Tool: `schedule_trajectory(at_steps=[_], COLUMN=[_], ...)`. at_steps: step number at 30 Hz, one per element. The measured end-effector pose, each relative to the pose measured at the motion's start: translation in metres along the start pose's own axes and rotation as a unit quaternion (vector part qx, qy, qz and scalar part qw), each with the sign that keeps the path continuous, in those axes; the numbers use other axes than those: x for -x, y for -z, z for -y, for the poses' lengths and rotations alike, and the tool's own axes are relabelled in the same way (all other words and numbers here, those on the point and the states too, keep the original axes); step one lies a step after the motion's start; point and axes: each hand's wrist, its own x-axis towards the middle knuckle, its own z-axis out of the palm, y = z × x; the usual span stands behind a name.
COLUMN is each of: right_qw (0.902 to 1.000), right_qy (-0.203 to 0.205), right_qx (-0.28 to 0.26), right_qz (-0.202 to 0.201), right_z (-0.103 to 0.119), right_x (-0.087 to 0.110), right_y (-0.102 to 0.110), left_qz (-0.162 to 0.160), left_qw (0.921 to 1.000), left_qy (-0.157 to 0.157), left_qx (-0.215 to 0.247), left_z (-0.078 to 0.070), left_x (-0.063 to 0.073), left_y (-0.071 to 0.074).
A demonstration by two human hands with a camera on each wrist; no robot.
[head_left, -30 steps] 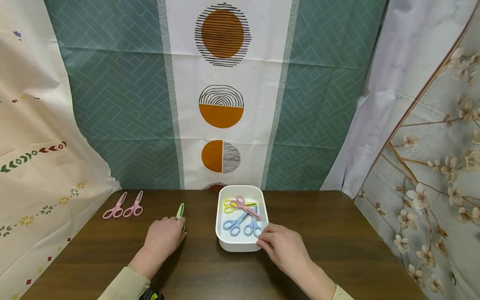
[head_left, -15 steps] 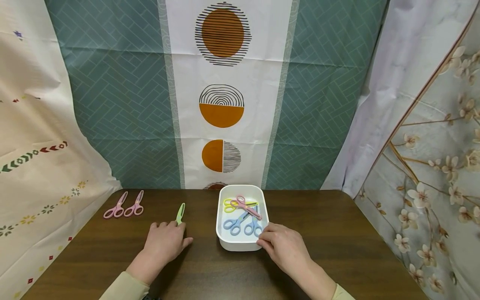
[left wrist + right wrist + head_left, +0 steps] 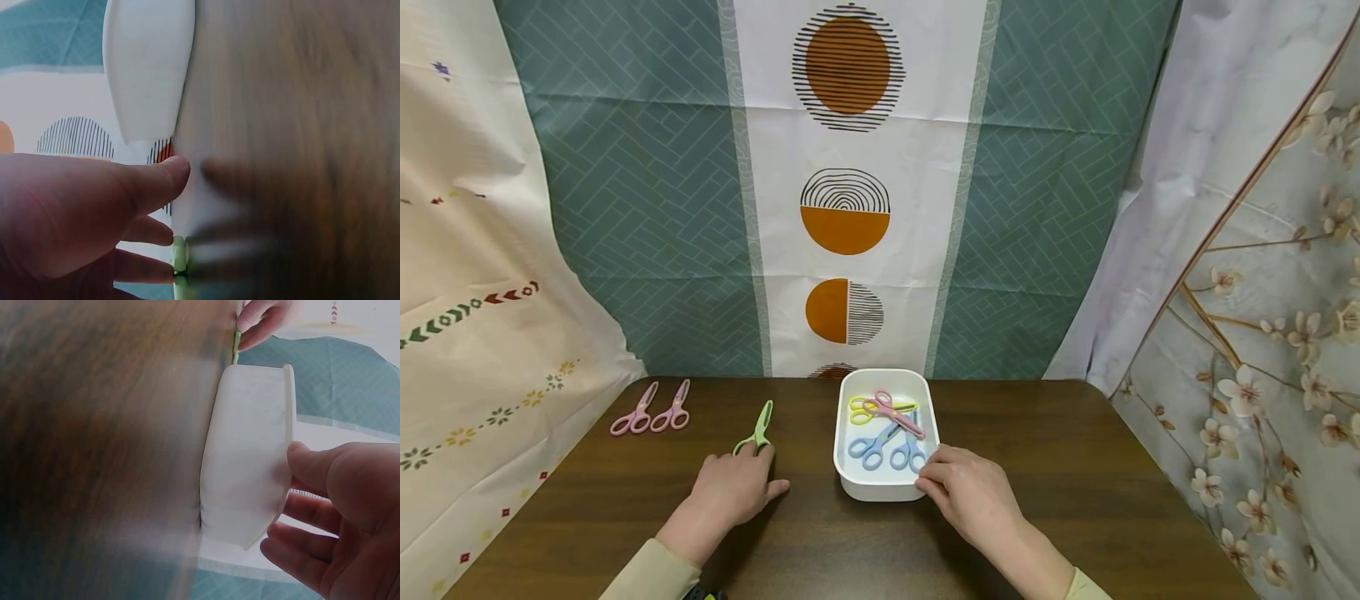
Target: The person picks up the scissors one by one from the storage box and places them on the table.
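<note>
Green scissors (image 3: 763, 422) lie on the table with the blades pointing away. My left hand (image 3: 730, 490) touches their handles with outstretched fingertips, thumb spread off to the right; the near handle parts are partly hidden under the fingers. In the left wrist view, the fingertips meet the edge of the green handle (image 3: 180, 253). My right hand (image 3: 970, 492) pinches the near right corner of a white plastic box (image 3: 880, 492), thumb outside the wall. Inside the box lie pink scissors (image 3: 892, 412) across yellow scissors (image 3: 858, 416), with two blue pairs of scissors (image 3: 883, 438) nearer me.
Two pink pairs of scissors (image 3: 642, 409) lie side by side at the table's far left. Behind the brown wooden table (image 3: 1037, 450) hangs a green and white patterned curtain (image 3: 865, 333). Floral cloths (image 3: 1247, 392) flank both sides.
My left hand has loosened its grip on the green scissors and its thumb has spread away. More of the scissors, including part of the handles, now shows. My right hand stays at the box.
</note>
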Motion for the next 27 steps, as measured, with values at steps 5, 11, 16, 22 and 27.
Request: schedule_trajectory(at_steps=[5,11,16,22,27], right_qw=[1.0,1.0,1.0,1.0,1.0], right_qy=[-0.001,-0.004,-0.004,0.0,0.001], right_qx=[0.0,0.001,0.0,0.001,0.001], right_qz=[0.003,0.001,-0.001,-0.003,-0.003], right_z=[-0.001,-0.001,-0.001,0.0,0.0], right_x=[0.001,0.001,0.001,0.0,0.0], right_y=[0.0,0.0,0.0,0.0,0.0], left_qz=[-0.001,-0.001,0.002,0.008,0.008], left_qw=[0.9999,0.9998,0.9994,0.9988,0.9984], left_qy=[0.012,0.019,0.033,0.044,0.05], left_qx=[-0.002,0.004,0.011,0.021,0.026], left_z=[0.006,0.013,0.021,0.031,0.039], left_x=[-0.005,-0.015,-0.023,-0.031,-0.035], left_y=[0.0,-0.001,-0.003,-0.003,-0.004])
